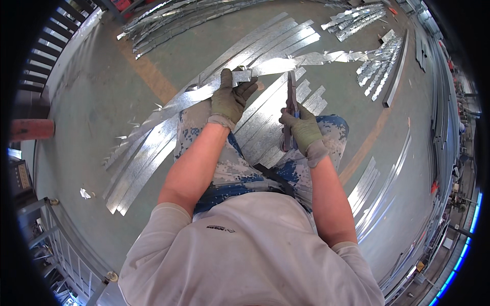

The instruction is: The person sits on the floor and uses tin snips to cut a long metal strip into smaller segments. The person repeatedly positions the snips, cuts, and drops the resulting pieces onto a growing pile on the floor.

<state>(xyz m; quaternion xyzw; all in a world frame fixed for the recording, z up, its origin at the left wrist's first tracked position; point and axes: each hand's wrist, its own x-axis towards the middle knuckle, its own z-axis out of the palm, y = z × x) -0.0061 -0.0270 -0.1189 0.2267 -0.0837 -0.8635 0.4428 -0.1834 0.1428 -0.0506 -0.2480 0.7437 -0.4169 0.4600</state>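
Observation:
My left hand (227,102), in a grey-green work glove, holds a long shiny metal strip (176,103). The thumb lies over the strip near its right end, with the fingers behind it. The strip slants down to the left, and small bent tabs stick up along its edge. In my gloved right hand (305,130) is a pair of dark metal snips (291,89), upright with the blades pointing away from me. The snips are apart from the held strip. Flat metal strips (270,115) lie on the floor between my knees, partly under the hands.
More flat strips (273,41) lie beyond my hands. Bundles of bent strips (178,25) lie far left, with others (377,66) at right beside a long metal channel (397,71). Loose strips (363,188) lie right of my knee. A red cylinder (33,129) stands at the left edge.

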